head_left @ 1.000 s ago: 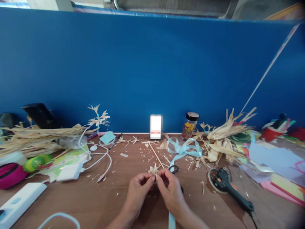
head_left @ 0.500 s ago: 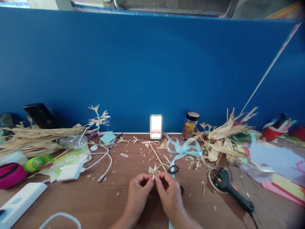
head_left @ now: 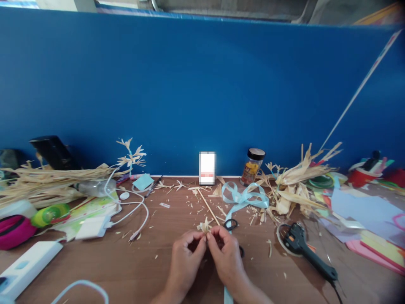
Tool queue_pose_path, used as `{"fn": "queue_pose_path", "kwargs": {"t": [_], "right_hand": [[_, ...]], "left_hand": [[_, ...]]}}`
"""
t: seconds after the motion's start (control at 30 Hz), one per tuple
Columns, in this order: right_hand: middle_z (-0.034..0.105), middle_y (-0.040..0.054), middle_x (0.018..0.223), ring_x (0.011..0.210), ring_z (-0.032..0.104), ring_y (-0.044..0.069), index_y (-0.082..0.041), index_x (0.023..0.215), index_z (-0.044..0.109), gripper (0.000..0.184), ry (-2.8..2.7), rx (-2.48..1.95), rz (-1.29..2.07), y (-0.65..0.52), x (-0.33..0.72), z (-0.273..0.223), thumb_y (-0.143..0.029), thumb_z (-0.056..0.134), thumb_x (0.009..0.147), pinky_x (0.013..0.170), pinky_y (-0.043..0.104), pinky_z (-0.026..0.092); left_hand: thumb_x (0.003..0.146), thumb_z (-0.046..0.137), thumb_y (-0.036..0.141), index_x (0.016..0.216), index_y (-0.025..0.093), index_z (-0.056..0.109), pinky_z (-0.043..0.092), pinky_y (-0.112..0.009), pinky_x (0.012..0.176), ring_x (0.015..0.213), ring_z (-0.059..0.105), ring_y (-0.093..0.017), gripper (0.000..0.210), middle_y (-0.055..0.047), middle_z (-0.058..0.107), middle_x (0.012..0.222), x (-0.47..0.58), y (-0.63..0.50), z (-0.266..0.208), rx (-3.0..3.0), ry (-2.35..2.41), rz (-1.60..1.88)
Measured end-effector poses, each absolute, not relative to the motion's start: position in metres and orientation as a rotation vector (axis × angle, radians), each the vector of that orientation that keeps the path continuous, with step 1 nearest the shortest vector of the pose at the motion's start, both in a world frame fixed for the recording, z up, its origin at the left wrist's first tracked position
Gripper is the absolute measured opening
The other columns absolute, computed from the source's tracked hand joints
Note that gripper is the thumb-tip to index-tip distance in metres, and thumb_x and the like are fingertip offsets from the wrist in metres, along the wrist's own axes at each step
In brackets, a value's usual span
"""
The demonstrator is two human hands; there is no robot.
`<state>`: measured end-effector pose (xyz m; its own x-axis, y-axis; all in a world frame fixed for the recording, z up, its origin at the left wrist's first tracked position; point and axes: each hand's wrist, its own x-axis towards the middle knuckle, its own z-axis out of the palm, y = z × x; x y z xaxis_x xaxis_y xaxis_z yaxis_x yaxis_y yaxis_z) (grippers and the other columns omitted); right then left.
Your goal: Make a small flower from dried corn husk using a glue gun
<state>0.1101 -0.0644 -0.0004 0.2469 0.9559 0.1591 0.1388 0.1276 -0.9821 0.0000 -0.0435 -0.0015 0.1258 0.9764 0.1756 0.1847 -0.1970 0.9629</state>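
A small pale flower of dried husk (head_left: 205,225) is pinched at its base between the fingertips of my left hand (head_left: 187,257) and my right hand (head_left: 225,255). Its petals point away from me, above the thumbs; the base is hidden by the fingers. Both hands are closed, with their tips together over the table. Just beyond my right hand lie black-handled scissors (head_left: 230,224), partly covered by that hand. A light blue ribbon (head_left: 245,197) with loops runs down past the scissors and under the right hand. A thin wooden stick (head_left: 209,207) lies ahead.
Husk scraps litter the brown table (head_left: 136,270). A glue gun (head_left: 306,251) rests at right, near a husk bundle (head_left: 294,185) and coloured papers (head_left: 363,211). A lidded jar (head_left: 252,166) stands by the blue partition (head_left: 196,84). White cables (head_left: 147,215) and a power strip (head_left: 30,270) lie left.
Both hands have shifted very slightly to the right, still pinching the husk flower. The flower has turned a little between the fingertips. Everything on the table stays in place.
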Motion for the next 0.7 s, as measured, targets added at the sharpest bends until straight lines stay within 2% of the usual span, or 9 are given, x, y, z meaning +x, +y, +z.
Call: {"fn": "queue_pose_path", "kwargs": {"t": [0.1, 0.5, 0.7], "right_hand": [[0.062, 0.0016, 0.064, 0.059, 0.059, 0.015, -0.017, 0.071, 0.057, 0.013, -1.167, -1.311, 0.837, -0.0649, 0.1103, 0.0, -0.027, 0.052, 0.078, 0.055, 0.021, 0.047], [0.066, 0.002, 0.069, 0.065, 0.06, 0.016, -0.018, 0.073, 0.062, 0.016, -1.246, -1.381, 0.662, -0.066, 0.1129, -0.0045, -0.026, 0.051, 0.08, 0.062, 0.022, 0.045], [0.067, 0.0044, 0.078, 0.071, 0.06, 0.017, -0.019, 0.081, 0.065, 0.018, -1.273, -1.338, 0.658, -0.0681, 0.111, -0.0016, -0.026, 0.049, 0.081, 0.065, 0.023, 0.047]], "left_hand": [[0.072, 0.058, 0.027, 0.068, 0.018, 0.068, 0.044, -0.024, 0.061, 0.063, 0.057, -0.017, 0.014, -0.003, 0.065, 0.066, 0.0, -0.0443, 0.0008, 1.624, 1.169, 1.187], [0.077, 0.051, 0.023, 0.088, 0.021, 0.069, 0.044, -0.026, 0.069, 0.075, 0.058, -0.019, 0.021, -0.006, 0.065, 0.079, 0.0001, -0.0458, 0.0034, 1.693, 1.048, 1.162], [0.077, 0.052, 0.026, 0.085, 0.02, 0.07, 0.045, -0.026, 0.068, 0.074, 0.057, -0.019, 0.021, -0.006, 0.063, 0.075, -0.0003, -0.0446, 0.0065, 1.661, 1.07, 1.18]]}}
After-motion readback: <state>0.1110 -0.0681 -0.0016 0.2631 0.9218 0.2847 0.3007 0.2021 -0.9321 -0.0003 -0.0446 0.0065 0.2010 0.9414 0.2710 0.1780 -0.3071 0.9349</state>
